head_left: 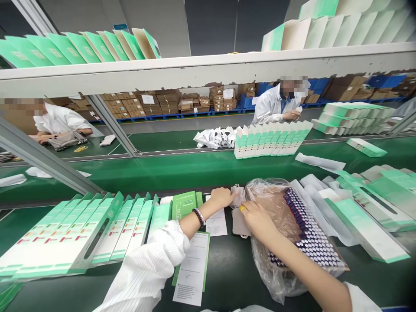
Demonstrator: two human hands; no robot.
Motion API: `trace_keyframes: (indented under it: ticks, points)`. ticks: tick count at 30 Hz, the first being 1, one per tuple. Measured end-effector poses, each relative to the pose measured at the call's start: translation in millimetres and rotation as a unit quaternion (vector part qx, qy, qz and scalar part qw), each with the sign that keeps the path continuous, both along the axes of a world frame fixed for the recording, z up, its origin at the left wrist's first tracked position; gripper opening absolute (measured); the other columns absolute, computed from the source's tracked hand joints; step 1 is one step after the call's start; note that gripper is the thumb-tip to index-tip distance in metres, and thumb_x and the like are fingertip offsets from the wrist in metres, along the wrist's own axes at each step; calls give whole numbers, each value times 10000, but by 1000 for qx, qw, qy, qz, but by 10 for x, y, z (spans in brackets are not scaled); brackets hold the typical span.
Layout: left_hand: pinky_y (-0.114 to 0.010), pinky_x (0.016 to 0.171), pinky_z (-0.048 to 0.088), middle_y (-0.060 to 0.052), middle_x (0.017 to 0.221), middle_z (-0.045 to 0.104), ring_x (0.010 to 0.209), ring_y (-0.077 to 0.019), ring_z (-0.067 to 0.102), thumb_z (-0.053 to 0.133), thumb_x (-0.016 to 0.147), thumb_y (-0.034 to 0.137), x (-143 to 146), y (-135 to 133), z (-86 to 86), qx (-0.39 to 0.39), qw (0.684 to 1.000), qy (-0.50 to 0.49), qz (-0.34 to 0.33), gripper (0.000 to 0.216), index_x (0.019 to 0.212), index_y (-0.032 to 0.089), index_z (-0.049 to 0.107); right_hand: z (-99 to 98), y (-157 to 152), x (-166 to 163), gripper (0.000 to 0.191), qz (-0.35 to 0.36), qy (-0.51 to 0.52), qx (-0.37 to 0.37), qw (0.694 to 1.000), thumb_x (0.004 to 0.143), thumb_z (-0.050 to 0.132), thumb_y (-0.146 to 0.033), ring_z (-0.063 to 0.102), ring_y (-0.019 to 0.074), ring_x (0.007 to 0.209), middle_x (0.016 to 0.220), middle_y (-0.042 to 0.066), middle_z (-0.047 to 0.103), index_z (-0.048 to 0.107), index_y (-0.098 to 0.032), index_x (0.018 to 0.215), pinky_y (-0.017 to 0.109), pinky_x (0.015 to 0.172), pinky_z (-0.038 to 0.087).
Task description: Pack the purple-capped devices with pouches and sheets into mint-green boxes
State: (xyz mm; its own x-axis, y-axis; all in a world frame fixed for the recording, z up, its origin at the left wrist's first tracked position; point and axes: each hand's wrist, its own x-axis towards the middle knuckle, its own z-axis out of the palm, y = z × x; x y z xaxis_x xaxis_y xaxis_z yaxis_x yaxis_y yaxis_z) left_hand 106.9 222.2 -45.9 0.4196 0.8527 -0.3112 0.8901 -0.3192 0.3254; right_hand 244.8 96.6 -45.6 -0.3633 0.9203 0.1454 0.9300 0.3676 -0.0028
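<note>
My left hand (222,197) rests with curled fingers on the top of a small grey cloth pouch (238,216) lying on the green table (227,268). My right hand (256,216) pinches the same pouch at its right edge, beside a clear plastic bag (276,208) that holds a tray of dark purple-capped items (308,234). A green booklet (183,203) and white leaflets (216,223) lie just left of my hands. Another leaflet (193,268) lies under my left forearm.
A row of flat green-white boxes (81,234) leans at the left. More boxes (367,212) and white sleeves pile at the right. Upright boxes (273,138) stand on the green conveyor (182,167). Two people in white coats work beyond it. A shelf (208,69) overhead carries folded cartons.
</note>
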Motion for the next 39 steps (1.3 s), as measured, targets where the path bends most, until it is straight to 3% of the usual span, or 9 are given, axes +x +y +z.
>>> trace_keyframes:
  ticks: [3,8,13,17,21,25,30,36,39]
  points:
    - [-477,924,514,-91,1160,653,1041,-237,638,562,944,446,-31,82,62,0,1000,-11,-8,362,1154,156,617,7,144,57,271,14,8,-4,1000,943,503,-110,569,276,1194,1274,175,640,669,-83,1156,449,1096,339]
    - [-409,841,555,-73,1095,668,937,-198,659,565,953,403,-3,203,83,-41,997,-51,-31,297,1110,159,630,-21,216,11,241,32,12,-42,999,958,526,-210,672,269,1015,1035,169,732,730,-82,944,411,1029,409]
    - [-379,786,565,-57,1030,678,867,-183,666,565,953,407,35,172,122,-61,996,-63,-15,301,1079,143,634,-24,237,-23,244,15,24,-63,998,957,521,-199,681,292,993,1019,189,731,726,-65,943,432,1043,387]
    - [-463,927,487,-98,1069,684,1016,-247,644,464,975,483,-279,-123,422,1,997,-71,-3,372,1043,168,651,150,207,-5,226,7,43,-69,997,955,513,-177,661,300,1020,1033,188,717,707,-66,990,455,1054,370]
    - [-472,916,467,-134,1023,708,1015,-337,660,341,985,506,-1028,-830,647,31,997,-66,17,435,1036,218,662,423,-180,-158,258,32,79,-79,993,978,478,-218,613,300,1084,1106,159,685,670,-106,1110,438,987,438]
    - [-519,894,496,-236,1293,599,1132,-402,618,369,957,310,-1655,-1689,328,19,995,-33,88,439,1336,131,501,375,-726,-532,308,155,187,-226,943,956,551,-276,648,232,1065,1243,85,649,607,-240,1257,344,929,512]
    - [-511,1169,299,-179,1557,344,1445,-313,328,449,906,259,-1762,-2375,-299,11,958,-202,204,624,1495,167,265,-64,-950,-939,600,200,138,-254,936,815,737,-202,500,370,1295,1510,217,403,530,-191,1378,502,1037,449]
    - [-482,1112,376,-221,1518,373,1342,-310,466,530,875,366,-1751,-2315,-438,-61,824,-423,373,697,1470,132,249,-142,-968,-1017,552,183,98,-238,949,794,725,-104,497,370,1293,1492,249,417,575,-117,1325,483,1041,455]
    - [-459,975,496,-213,1369,560,1162,-321,615,589,838,371,-1803,-2133,-412,-117,812,-457,343,620,1382,124,426,-125,-983,-985,505,183,112,-238,947,806,691,-98,471,369,1314,1493,236,421,589,-115,1300,471,1053,445]
